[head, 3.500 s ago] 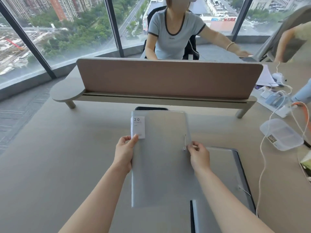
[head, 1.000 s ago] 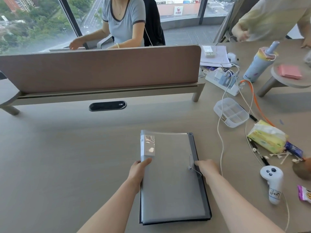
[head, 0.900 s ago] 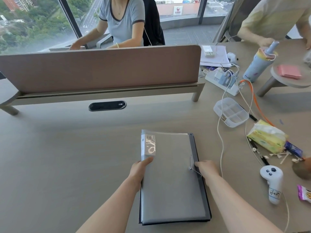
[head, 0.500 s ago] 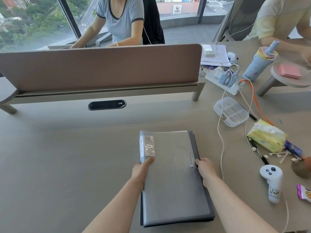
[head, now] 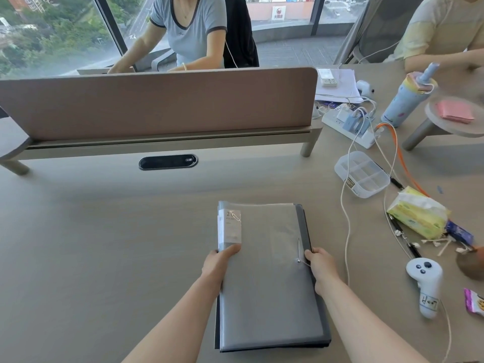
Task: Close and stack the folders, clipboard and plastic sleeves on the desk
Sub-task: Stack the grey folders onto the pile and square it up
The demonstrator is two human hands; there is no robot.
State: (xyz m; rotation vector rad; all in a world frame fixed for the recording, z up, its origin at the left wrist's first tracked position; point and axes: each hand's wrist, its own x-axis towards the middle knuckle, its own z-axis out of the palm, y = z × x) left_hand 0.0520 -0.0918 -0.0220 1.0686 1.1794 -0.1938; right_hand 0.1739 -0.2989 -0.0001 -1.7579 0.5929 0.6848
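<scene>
The grey top folder [head: 267, 279] hides nearly all of the dark folders beneath [head: 305, 226], so their number cannot be told. The label [head: 230, 226] print is too small to read, perhaps partly glare. Both forearms leave the bottom edge.

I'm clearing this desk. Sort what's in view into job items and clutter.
Job:
grey folder on top
dark folder under it
left hand and right hand holding the pile's sides

Clutter:
tissue pack
white controller
clear plastic box
power strip
blue bottle
</scene>
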